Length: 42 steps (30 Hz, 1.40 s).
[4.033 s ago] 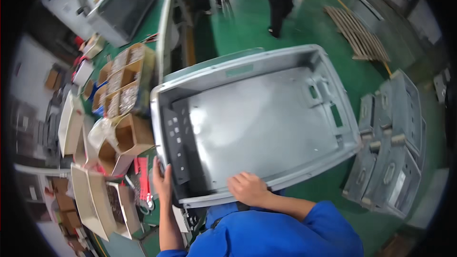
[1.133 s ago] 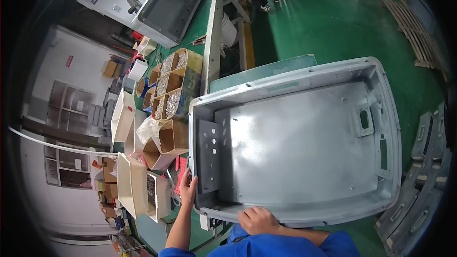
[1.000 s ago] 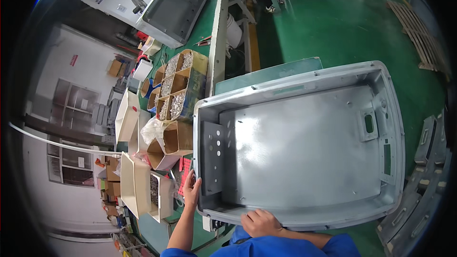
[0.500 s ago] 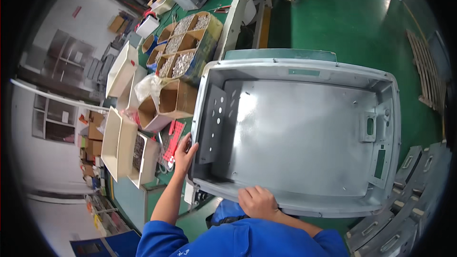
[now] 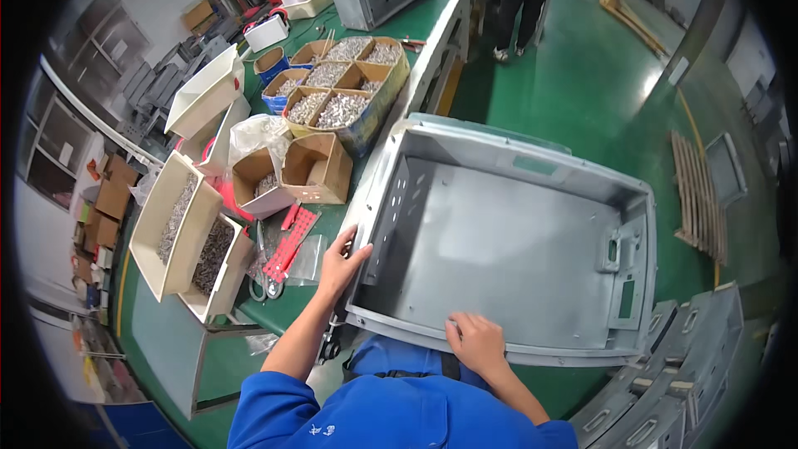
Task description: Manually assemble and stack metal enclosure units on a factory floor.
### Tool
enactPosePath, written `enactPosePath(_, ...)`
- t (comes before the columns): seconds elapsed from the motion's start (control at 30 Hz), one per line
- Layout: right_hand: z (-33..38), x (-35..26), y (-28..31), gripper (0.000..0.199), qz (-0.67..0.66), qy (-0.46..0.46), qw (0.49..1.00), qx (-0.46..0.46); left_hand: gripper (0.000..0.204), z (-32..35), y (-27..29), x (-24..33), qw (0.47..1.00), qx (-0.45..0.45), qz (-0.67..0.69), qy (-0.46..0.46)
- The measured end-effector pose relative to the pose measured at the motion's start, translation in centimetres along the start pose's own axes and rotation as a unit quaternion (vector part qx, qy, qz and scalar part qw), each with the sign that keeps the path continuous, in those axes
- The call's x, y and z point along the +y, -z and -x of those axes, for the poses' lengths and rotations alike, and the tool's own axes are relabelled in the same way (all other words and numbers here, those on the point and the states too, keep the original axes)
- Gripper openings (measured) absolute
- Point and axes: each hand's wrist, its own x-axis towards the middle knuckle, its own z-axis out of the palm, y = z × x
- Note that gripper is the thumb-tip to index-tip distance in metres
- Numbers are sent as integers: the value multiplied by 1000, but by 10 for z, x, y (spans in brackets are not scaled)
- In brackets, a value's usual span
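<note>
A large, shallow grey metal box (image 5: 507,241), its hollow side up, lies in front of me. Holes and slots pierce its side walls. My left hand (image 5: 341,264) is at the box's left wall near the front corner, fingers closed at the rim and thumb toward the inside. Along the near wall, my right hand (image 5: 478,341) rests over the rim with its fingers bent toward the inside. What supports the box from below is mostly hidden.
Left of the box, a green bench carries a divided carton (image 5: 341,108) of small metal parts, cream bins (image 5: 179,224), scissors (image 5: 264,278) and a red perforated strip (image 5: 291,245). Grey metal panels (image 5: 665,382) are stacked at right. Another person (image 5: 524,0) stands beyond the bench.
My view has tilted up and turned, bringing more of the other person and the floor into sight. My right hand sits slightly farther right along the near rim; my left hand stays at the left wall.
</note>
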Motion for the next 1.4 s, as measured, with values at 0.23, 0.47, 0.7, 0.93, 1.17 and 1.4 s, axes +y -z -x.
enactPosePath(0.23, -4, -15, 3, 19, 37, -91, 994, -57, 60, 0, 5, 2, 994, -21, 104, -4)
enactPosePath(0.47, -1, -15, -7, 28, 64, -169, 978, -103, 62, 1, 8, 8, 994, -35, 102, 14)
enactPosePath(0.7, -4, -21, -9, 27, 33, -152, 986, -58, 63, -3, 7, -2, 994, -32, 108, 2)
enactPosePath(0.93, -6, -19, -7, 26, 62, -167, 978, -106, 63, -1, 8, 0, 981, -50, 183, 37)
enactPosePath(1.17, -12, -14, 4, 26, -32, -205, 965, -161, 60, 0, 8, 9, 979, -47, 190, 58)
enactPosePath(1.4, 12, 51, 48, 27, 36, -290, 955, -38, 62, -1, 11, 12, 976, -59, 197, 76)
